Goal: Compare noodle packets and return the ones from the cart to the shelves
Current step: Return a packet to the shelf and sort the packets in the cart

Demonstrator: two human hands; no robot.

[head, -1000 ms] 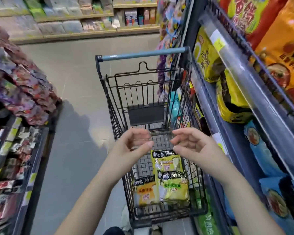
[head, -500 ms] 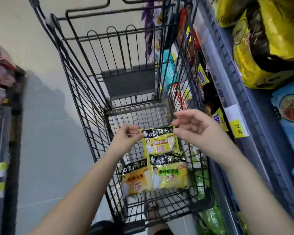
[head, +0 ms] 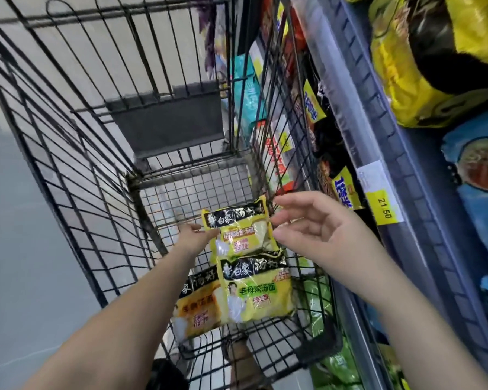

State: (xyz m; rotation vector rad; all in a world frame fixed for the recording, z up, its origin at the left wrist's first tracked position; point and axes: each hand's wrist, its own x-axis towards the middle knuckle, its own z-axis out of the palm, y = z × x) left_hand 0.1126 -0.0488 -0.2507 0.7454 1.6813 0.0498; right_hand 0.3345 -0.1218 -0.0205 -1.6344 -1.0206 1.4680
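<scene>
Your left hand (head: 197,235) touches the far packet (head: 240,229), grip unclear; your right hand (head: 316,229) hovers, fingers apart. Slick film could slip down into the cart (head: 76,175).

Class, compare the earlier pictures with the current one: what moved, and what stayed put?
Both hands reached down into the cart: the left hand now meets the far packet at its left edge, grip unclear; the right hand came beside its right edge, open. Nothing in the cart has shifted.

Left grip (head: 197,235) and right grip (head: 319,232) are bare, as are both forearms (head: 130,313).
</scene>
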